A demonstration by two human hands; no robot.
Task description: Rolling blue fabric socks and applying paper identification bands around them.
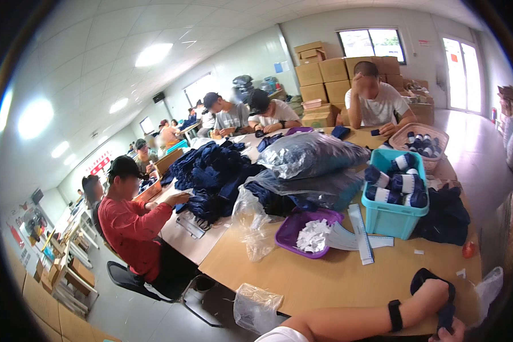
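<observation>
left hand fingers closed on dark sock | right hand barely in view, fingers: cannot tell | on bench near teal bin

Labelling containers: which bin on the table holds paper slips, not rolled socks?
The purple tray, shallow, near the table's middle, holds white paper slips. The turquoise bin and the pinkish basket beyond it both hold rolled dark socks.
</observation>
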